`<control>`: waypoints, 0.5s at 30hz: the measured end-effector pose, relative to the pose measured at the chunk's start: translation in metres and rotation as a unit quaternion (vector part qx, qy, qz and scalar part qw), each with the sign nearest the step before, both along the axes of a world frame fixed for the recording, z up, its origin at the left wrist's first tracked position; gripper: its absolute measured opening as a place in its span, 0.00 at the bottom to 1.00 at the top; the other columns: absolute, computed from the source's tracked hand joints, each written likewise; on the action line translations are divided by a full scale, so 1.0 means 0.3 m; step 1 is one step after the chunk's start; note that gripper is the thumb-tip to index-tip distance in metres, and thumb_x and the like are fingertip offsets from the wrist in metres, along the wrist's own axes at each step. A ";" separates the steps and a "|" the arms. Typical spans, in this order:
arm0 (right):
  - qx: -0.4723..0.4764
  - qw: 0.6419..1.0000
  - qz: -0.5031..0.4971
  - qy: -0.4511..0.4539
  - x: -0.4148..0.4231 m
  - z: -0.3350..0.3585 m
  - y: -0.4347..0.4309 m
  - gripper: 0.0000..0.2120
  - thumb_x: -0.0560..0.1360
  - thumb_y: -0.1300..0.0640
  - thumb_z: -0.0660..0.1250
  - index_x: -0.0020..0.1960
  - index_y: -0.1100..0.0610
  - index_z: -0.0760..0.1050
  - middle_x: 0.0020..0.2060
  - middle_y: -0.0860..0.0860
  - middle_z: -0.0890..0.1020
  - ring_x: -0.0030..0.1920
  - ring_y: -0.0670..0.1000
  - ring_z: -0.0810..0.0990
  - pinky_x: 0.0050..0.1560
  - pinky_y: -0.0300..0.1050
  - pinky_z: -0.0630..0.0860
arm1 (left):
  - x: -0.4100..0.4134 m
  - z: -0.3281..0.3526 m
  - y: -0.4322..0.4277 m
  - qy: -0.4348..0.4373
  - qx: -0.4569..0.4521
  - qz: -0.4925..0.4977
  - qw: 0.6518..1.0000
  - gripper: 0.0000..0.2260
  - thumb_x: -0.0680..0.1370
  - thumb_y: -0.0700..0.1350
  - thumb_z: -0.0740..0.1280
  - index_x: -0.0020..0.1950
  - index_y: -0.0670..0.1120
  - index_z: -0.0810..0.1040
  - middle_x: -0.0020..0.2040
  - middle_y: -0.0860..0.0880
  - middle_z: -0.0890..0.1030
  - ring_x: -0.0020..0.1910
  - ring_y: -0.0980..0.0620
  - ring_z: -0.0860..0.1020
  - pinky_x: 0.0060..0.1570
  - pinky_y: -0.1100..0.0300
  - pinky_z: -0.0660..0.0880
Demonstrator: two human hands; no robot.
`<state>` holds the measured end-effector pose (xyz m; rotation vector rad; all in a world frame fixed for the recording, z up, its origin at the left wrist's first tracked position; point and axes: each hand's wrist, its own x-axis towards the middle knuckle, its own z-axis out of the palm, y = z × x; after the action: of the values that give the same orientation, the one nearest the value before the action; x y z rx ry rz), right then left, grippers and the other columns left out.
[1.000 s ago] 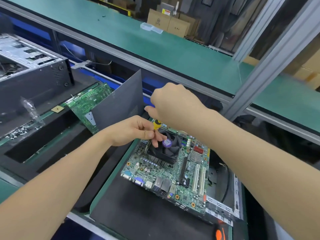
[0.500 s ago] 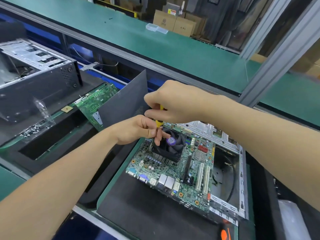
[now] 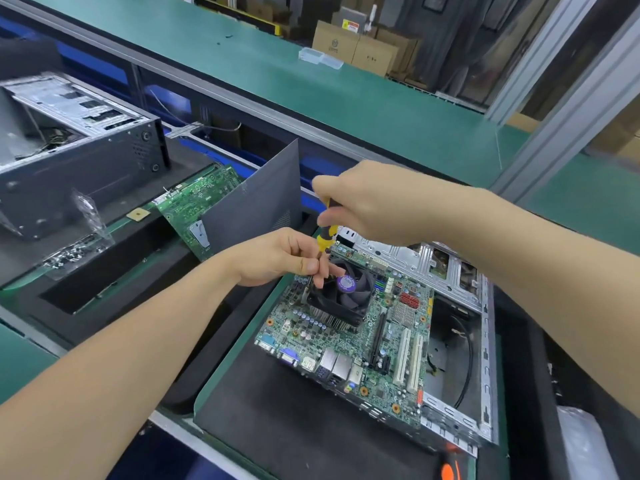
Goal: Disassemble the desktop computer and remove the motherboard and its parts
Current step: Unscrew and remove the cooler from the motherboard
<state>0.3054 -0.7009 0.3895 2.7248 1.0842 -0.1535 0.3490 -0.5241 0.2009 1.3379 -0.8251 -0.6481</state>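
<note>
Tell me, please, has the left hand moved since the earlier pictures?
No; the left hand stays beside the black cooling fan, pinching the yellow-handled screwdriver.

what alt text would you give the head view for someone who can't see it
Two bare hands work a yellow-and-black screwdriver at the black cooler fan on a green motherboard: the right hand grips the handle, the left hand pinches the shaft. An open metal case lies beside the board.

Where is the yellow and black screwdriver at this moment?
In the head view, near centre: the yellow and black screwdriver is gripped by the right hand, its shaft pinched by the left hand, just left of the black cooler fan.
</note>
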 end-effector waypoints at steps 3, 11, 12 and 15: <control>0.043 0.995 0.080 0.038 -0.007 -0.009 0.006 0.11 0.83 0.57 0.66 0.48 0.56 0.64 0.39 0.51 0.74 0.41 0.56 0.73 0.39 0.56 0.69 | 0.014 -0.016 0.009 -0.011 0.015 -0.002 1.000 0.05 0.81 0.37 0.67 0.48 0.36 0.81 0.45 0.46 0.85 0.70 0.38 0.76 0.78 0.45 0.63; -0.032 0.975 0.218 0.033 0.033 0.020 0.013 0.12 0.75 0.72 0.64 0.50 0.57 0.68 0.44 0.52 0.74 0.45 0.57 0.73 0.40 0.50 0.70 | -0.003 -0.016 0.005 0.002 0.001 -0.012 1.000 0.08 0.78 0.47 0.74 0.49 0.42 0.85 0.45 0.47 0.87 0.71 0.40 0.76 0.76 0.57 0.65; -0.017 0.974 0.221 0.037 0.029 0.014 0.013 0.11 0.76 0.70 0.65 0.49 0.57 0.68 0.43 0.51 0.74 0.44 0.56 0.72 0.39 0.49 0.68 | -0.008 -0.014 0.007 0.009 0.004 -0.015 1.000 0.13 0.77 0.50 0.75 0.49 0.40 0.84 0.46 0.47 0.87 0.72 0.41 0.75 0.76 0.56 0.66; 0.056 0.985 0.150 0.068 -0.005 -0.005 0.001 0.08 0.79 0.54 0.68 0.51 0.54 0.70 0.40 0.48 0.74 0.39 0.51 0.70 0.39 0.49 0.67 | -0.020 -0.014 0.008 0.023 0.000 -0.008 1.000 0.16 0.77 0.50 0.75 0.51 0.36 0.82 0.46 0.47 0.87 0.73 0.43 0.75 0.66 0.57 0.74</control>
<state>0.3039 -0.7006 0.3879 2.6364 1.5708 -0.2392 0.3431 -0.5217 0.1967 1.3137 -0.8004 -0.6892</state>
